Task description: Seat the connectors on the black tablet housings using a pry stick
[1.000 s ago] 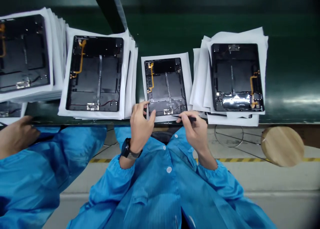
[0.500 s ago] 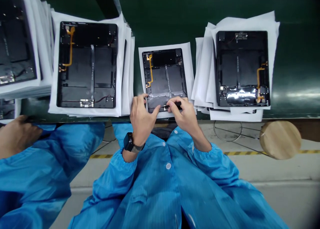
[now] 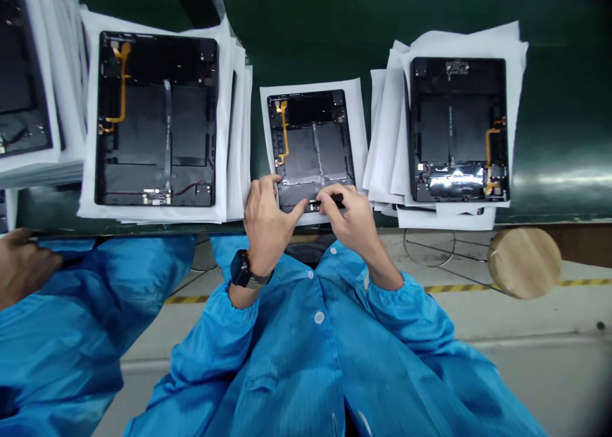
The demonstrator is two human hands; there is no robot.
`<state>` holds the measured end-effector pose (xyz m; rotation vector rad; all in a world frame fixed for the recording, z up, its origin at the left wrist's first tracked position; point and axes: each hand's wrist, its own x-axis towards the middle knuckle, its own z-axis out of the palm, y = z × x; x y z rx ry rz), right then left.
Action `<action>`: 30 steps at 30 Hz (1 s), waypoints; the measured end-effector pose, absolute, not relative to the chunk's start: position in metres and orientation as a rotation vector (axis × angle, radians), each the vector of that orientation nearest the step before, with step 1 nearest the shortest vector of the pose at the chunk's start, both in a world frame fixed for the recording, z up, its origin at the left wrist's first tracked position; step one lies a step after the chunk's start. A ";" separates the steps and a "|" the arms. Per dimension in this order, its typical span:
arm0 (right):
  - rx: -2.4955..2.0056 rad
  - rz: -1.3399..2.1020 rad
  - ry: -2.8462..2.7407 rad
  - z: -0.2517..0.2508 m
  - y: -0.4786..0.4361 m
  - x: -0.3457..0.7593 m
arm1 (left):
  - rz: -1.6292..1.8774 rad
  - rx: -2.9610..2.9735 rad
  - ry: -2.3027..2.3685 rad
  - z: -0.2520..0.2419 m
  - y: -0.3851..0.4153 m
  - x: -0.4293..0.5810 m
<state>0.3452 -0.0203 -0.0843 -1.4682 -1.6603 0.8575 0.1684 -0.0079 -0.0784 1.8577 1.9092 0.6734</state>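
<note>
An opened tablet (image 3: 306,147) with a black inside, an orange flex cable (image 3: 285,131) and a grey ribbon cable lies on a white sheet (image 3: 359,125) before me. My left hand (image 3: 268,217), a watch on its wrist, holds the tablet's lower left corner, fingers at the side edge and thumb near the bottom edge. My right hand (image 3: 349,217) is pinched at the lower edge, beside a small circuit board (image 3: 314,205). What sits between those fingertips is hidden; something dark shows under the hand.
More opened tablets lie on stacked white sheets: one at left (image 3: 157,118), one at right (image 3: 459,131), another at far left (image 3: 21,80). The green table (image 3: 306,29) ends just before me. A co-worker's hand (image 3: 23,265) rests at left. A round wooden stool (image 3: 524,262) stands lower right.
The whole view has shifted slightly, so things appear a little further left. Both hands keep nearly the same place on the tablet, the right still pinched by the small board.
</note>
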 end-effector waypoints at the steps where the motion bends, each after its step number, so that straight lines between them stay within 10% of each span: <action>1: -1.468 0.859 -1.648 -0.084 -0.020 0.345 | 0.673 1.861 1.907 -0.078 -0.008 0.168; 30: -1.349 0.984 -1.179 -0.089 -0.032 0.351 | 0.653 1.696 1.906 -0.067 -0.016 0.174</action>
